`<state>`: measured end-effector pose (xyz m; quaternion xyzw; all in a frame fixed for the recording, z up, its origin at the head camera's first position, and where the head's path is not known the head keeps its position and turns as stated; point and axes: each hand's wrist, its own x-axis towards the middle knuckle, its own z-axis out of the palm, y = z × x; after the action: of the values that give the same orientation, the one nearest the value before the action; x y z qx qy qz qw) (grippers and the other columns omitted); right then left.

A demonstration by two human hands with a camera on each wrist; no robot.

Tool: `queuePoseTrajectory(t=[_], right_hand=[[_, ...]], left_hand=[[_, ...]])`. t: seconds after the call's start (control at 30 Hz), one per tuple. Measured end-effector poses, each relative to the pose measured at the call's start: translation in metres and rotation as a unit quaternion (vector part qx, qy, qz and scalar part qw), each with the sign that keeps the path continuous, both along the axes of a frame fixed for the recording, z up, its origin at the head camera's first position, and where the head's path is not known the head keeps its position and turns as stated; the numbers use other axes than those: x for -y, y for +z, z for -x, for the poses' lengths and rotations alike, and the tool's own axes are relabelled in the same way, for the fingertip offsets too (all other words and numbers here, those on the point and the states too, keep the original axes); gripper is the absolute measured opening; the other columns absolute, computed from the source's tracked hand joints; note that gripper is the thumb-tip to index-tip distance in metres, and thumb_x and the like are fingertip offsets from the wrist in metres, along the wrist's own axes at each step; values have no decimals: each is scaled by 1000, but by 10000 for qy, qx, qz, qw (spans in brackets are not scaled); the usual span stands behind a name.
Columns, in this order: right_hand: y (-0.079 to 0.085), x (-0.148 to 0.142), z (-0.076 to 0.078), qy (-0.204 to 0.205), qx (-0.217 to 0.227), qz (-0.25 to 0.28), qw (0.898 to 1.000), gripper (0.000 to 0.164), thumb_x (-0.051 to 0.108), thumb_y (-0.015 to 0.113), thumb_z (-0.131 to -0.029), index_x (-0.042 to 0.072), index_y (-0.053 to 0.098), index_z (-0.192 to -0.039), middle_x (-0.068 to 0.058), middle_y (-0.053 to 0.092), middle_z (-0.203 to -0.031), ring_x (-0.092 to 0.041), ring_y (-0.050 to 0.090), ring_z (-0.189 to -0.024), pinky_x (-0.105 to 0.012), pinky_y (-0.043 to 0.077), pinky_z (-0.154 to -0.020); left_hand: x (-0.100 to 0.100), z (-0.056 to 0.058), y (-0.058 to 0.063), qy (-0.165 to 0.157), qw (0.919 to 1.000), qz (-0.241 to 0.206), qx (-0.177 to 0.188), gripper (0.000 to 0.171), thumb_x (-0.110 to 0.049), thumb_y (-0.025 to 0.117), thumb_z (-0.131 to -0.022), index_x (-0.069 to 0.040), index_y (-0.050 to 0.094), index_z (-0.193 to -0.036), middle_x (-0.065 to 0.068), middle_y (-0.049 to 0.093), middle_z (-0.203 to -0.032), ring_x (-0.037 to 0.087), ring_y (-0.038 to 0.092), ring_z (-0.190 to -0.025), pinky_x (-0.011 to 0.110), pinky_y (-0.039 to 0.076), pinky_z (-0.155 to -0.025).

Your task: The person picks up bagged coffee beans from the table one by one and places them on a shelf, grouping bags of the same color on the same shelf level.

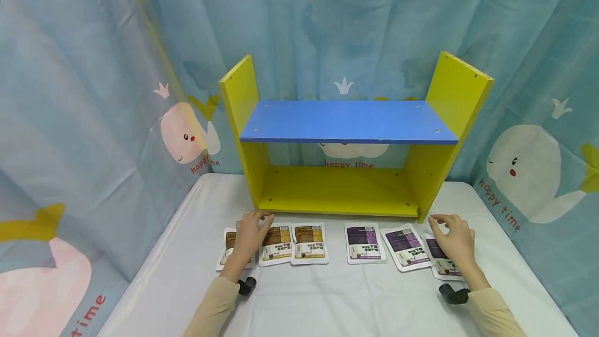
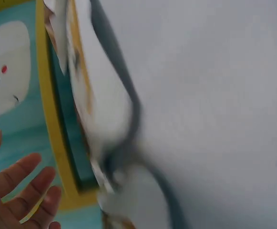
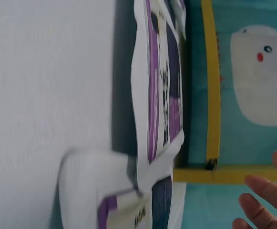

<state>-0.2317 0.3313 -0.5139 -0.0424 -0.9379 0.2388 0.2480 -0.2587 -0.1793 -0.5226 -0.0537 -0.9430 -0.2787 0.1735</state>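
My left hand (image 1: 249,235) hovers over the left end of a row of flat pouches, fingers loosely bent and holding nothing. Beneath it, partly covered, lies a brown-and-white pouch (image 1: 230,241); two more brown pouches, one in the middle (image 1: 277,246) and one on the right (image 1: 310,243), lie beside it. Over at the right end my right hand (image 1: 455,238) has its thumb and fingers apart with nothing between them. It partly hides a purple-and-white pouch (image 1: 442,261), which a tilted purple pouch (image 1: 407,247) overlaps. A third purple pouch (image 1: 365,243) lies straight, further left.
Behind the pouches stands a yellow shelf unit (image 1: 337,189) with a blue middle board (image 1: 348,121). A white cloth (image 1: 337,300) covers the table. Printed blue curtains (image 1: 327,25) hang around it. Dark wrist straps (image 1: 454,294) sit on both forearms.
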Motion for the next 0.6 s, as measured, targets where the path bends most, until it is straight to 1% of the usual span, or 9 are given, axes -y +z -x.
queuePoseTrajectory(t=[0.07,0.17,0.3,0.37,0.5,0.6], right_hand=[[0,6,-1,95,6,-13,10000,35,32,54,-93,1,66,-104,-20,60,-97,-35,50,-88,-48,29,-70],[1,16,-3,264,44,-15,9996,34,31,55,-92,0,66,-103,-19,61,-94,-33,51,-86,-46,29,-69],[-1,25,-5,453,165,-51,9988,37,34,54,-93,0,66,-102,-16,62,-91,-31,53,-84,-41,28,-67],[-3,29,-5,538,237,-50,9983,37,36,54,-92,1,66,-100,-13,63,-89,-30,54,-84,-39,28,-66],[-6,35,-4,695,328,-50,9970,37,38,55,-92,4,68,-97,-9,63,-85,-27,55,-80,-36,29,-65],[-5,41,-5,800,455,-23,9958,36,39,54,-92,6,68,-95,-6,64,-84,-24,55,-78,-34,30,-65]], left_hand=[[-9,-2,1,-123,9999,1,21,29,-38,55,-92,-15,66,-105,6,62,-94,25,53,-90,47,38,-77],[-24,-5,5,-285,9995,73,139,29,-40,53,-92,-16,67,-101,0,60,-85,17,52,-79,41,39,-73],[-44,-10,11,-554,9980,77,292,26,-41,54,-92,-19,68,-95,-6,58,-77,9,49,-68,33,39,-68],[-53,-12,13,-715,9968,94,333,25,-42,53,-92,-21,68,-90,-8,57,-75,7,47,-63,29,40,-64],[-69,-14,15,-1101,9930,52,421,28,-41,52,-93,-20,68,-83,-9,56,-70,7,44,-59,22,38,-54],[-80,-14,17,-1334,9895,34,553,29,-39,52,-94,-18,67,-80,-10,52,-67,7,42,-57,21,36,-52]])
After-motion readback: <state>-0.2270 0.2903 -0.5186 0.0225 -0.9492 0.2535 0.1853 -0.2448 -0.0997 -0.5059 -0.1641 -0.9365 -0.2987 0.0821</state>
